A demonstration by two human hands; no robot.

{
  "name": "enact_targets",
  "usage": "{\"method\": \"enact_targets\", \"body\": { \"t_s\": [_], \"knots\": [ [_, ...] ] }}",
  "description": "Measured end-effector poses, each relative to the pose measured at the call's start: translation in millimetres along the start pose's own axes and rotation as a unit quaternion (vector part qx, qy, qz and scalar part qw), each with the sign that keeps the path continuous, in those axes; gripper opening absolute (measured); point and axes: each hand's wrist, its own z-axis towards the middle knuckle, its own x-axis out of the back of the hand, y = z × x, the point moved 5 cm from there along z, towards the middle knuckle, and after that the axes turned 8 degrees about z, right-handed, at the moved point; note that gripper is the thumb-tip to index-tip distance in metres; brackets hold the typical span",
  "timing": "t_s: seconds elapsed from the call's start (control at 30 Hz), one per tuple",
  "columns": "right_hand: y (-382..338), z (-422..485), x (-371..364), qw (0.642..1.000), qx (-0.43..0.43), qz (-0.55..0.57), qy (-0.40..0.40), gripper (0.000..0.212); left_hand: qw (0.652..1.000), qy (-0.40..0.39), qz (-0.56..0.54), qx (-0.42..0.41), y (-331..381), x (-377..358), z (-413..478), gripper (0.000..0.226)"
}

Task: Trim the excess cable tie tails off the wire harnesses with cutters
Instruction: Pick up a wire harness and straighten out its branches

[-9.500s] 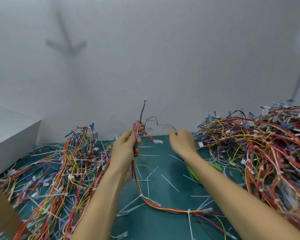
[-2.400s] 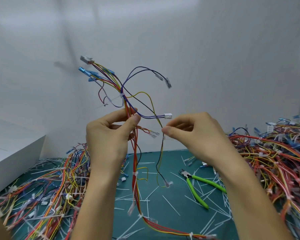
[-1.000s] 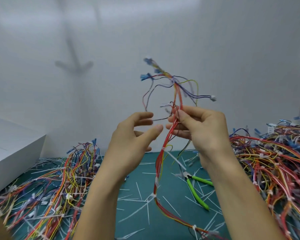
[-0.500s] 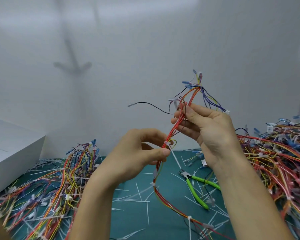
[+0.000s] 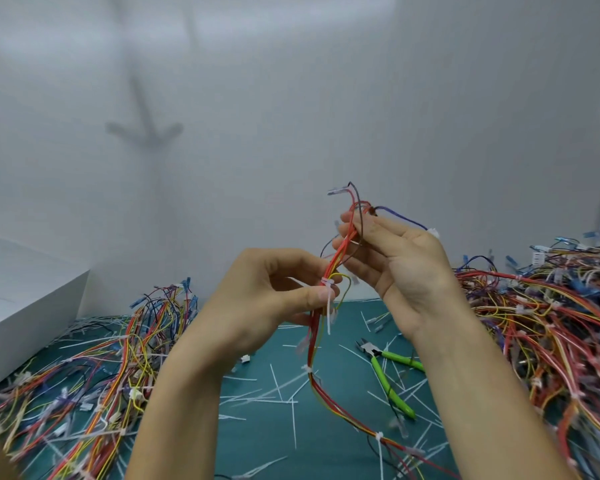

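**2 hands (image 5: 267, 299) holding 1 harness (image 5: 311, 344) up over the mat**

A plain white wall (image 5: 291, 98) is filling the upper half of the view, with a soft grey shadow falling across it. Below it a teal mat (image 5: 264, 441) is covering the work surface. A white box (image 5: 25, 299) is sitting at the mat's far left edge. 2 heaps of multicoloured wire harnesses are lying on the mat: the bigger heap (image 5: 551, 323) is spreading along the right side, and the smaller heap (image 5: 101, 375) is lying on the left. Cut white tie tails (image 5: 293, 420) are lying scattered between them.

The green-handled cutters (image 5: 388, 375) are lying on the mat, below the right forearm and apart from both hands.

The harness is hanging between the hands, its lower end trailing down onto the mat. The right hand (image 5: 395, 265), palm turned toward the camera, is pinching the upper end of the wires between thumb and curled fingers. The left hand is pinching the bundle lower down between thumb and forefinger, right at a white cable tie (image 5: 327, 282) whose uncut tail is pointing downward.
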Motion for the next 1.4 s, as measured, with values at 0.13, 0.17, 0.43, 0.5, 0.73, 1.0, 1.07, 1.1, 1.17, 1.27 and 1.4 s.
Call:
{"method": "enact_targets", "body": {
  "t_s": [0.13,0.17,0.43,0.5,0.73,1.0,1.07,1.1,1.17,1.27,1.4],
  "knots": [
    [11,1,-2,0.996,-0.054,0.075,0.003,0.014,1.0,0.027,-0.009,-0.002,1,3,0,0.013],
    [13,1,-2,0.994,-0.064,0.088,0.005,0.014,0.999,0.036,-0.011,0.001,1,3,0,0.013],
    [16,1,-3,0.996,-0.076,0.035,-0.036,0.013,0.987,0.144,-0.075,0.004,-1,14,0,0.017],
    [11,0,-3,0.998,-0.052,-0.021,-0.037,0.015,0.982,0.164,-0.089,0.01,-3,17,0,0.017],
    [-10,-12,-11,0.982,0.015,-0.176,-0.062,0.008,0.97,0.214,-0.116,0.027,-12,22,2,0.011],
    [7,-15,-18,0.888,-0.046,-0.423,-0.175,0.014,0.946,0.27,-0.178,0.032,-19,30,1,0.014],
    [13,-13,-18,0.861,-0.049,-0.469,-0.19,0.018,0.944,0.272,-0.185,0.03,-19,30,2,0.012],
    [15,-13,-17,0.852,-0.055,-0.482,-0.198,0.02,0.943,0.274,-0.185,0.03,-19,30,2,0.011],
    [19,-14,-16,0.843,-0.076,-0.486,-0.218,0.026,0.941,0.279,-0.188,0.028,-20,30,3,0.011],
    [20,-15,-17,0.844,-0.085,-0.475,-0.234,0.027,0.935,0.286,-0.206,0.024,-21,31,3,0.012],
    [17,-13,-19,0.866,-0.055,-0.444,-0.223,0.019,0.934,0.281,-0.222,0.011,-21,32,4,0.015]
  ]
}}
